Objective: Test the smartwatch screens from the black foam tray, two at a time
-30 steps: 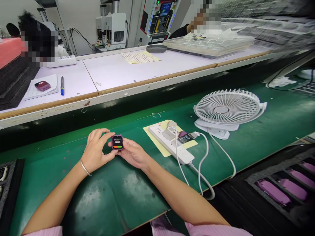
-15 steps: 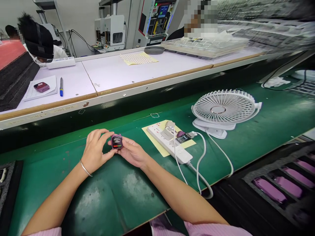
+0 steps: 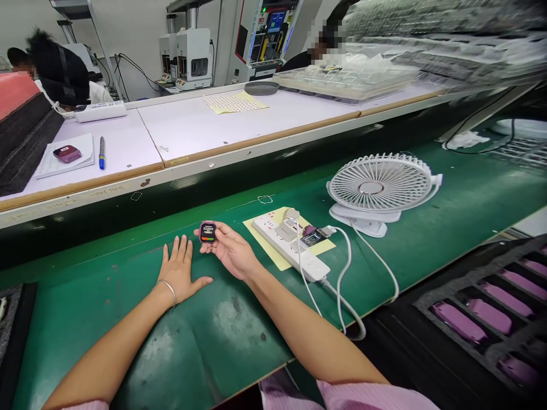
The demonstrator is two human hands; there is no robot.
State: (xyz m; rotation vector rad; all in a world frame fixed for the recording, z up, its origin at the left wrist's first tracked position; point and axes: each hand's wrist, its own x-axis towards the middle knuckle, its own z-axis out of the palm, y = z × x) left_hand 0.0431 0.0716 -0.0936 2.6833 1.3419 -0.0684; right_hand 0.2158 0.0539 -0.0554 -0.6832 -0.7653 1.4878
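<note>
A purple smartwatch case (image 3: 208, 231) without a strap is held up between the thumb and fingers of my right hand (image 3: 233, 250). Its lit screen shows small white text and a red-to-green strip, too small to read. To its left, my left hand (image 3: 179, 270) lies flat on the green mat (image 3: 171, 353), palm down, fingers stretched and thumb apart, holding nothing. A silver bangle circles the left wrist.
Right of my hands, a white power strip (image 3: 290, 247) rests on yellow paper with plugs and cables. Beyond stands a white fan (image 3: 380, 185). A foam tray (image 3: 427, 304) of purple cases is at lower right. Above, a shelf (image 3: 188, 134) carries a notebook (image 3: 88, 149) and pen (image 3: 101, 154).
My left hand has let go of the smartwatch and come down flat on the mat. The right hand now holds the watch alone, slightly higher. The view has shifted a little.
</note>
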